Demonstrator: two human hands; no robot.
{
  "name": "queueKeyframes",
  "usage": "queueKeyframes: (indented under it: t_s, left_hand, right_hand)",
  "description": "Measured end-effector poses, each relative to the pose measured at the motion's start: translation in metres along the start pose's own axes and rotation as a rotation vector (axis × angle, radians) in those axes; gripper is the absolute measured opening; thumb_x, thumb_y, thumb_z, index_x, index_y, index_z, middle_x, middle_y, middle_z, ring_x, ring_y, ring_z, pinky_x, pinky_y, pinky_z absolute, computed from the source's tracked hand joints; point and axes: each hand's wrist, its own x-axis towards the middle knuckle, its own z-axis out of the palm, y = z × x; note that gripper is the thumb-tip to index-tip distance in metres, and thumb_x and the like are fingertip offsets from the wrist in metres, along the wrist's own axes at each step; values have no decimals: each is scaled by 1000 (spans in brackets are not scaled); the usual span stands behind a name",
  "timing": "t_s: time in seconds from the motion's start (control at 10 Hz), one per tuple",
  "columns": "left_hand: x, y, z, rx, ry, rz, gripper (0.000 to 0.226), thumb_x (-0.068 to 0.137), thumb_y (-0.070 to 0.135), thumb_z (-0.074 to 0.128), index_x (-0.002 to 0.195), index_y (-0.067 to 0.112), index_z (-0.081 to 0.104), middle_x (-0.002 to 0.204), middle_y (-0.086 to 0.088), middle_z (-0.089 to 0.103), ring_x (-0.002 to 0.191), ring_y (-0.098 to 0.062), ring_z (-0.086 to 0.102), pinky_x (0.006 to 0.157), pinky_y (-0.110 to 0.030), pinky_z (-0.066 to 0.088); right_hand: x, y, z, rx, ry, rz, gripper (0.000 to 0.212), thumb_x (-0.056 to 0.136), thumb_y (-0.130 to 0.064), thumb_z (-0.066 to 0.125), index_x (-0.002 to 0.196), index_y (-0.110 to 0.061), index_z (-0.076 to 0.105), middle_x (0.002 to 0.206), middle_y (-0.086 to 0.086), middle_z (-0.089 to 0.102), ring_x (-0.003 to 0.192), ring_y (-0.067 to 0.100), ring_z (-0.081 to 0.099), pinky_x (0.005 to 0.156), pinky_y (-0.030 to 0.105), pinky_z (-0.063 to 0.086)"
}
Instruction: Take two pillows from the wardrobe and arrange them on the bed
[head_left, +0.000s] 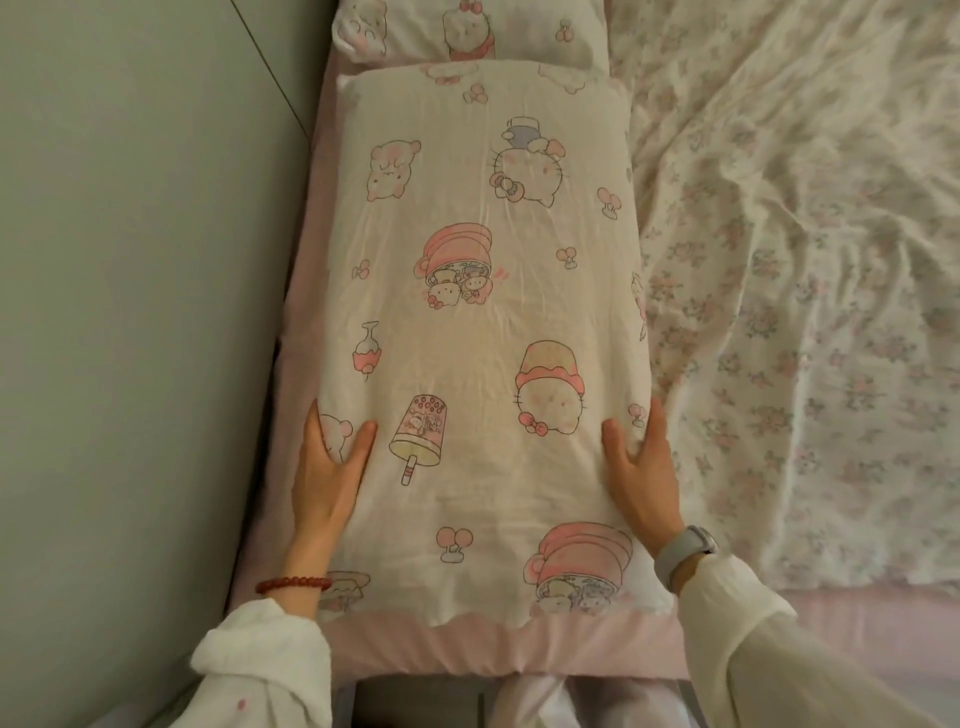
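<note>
A white pillow (483, 322) with pink cartoon prints lies lengthwise on the pink sheet (519, 647) at the bed's near end. My left hand (327, 478) grips its left edge, thumb on top. My right hand (641, 467) grips its right edge the same way. A second pillow (467, 28) with the same print lies just beyond the first, at the top of the view, and the two touch end to end.
A grey-green headboard or wall panel (130, 312) runs along the left, close to the pillows. A rumpled floral blanket (805, 260) covers the bed to the right. The bed's near edge is at the bottom.
</note>
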Motion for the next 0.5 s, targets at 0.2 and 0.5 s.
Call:
queueKeyframes:
  t_s: [0.2,0.5]
  left_hand:
    - [-10,-27,4,289,-64,-179,85,75,72,41,141,33,5,143,-13,38,125,-39,41,103,-56,34]
    - [-17,67,36,407,140,273,60,89,40,47,141,28,20,154,-12,16,140,-31,13,112,-56,14]
  right_hand:
    - [-24,36,-4,-198,-217,144,66,88,-52,34,143,-33,2,95,16,63,82,27,59,84,49,50]
    - [13,-81,-52,171,1,-40,43,92,-19,44,134,-10,37,134,13,49,119,25,50,102,41,41]
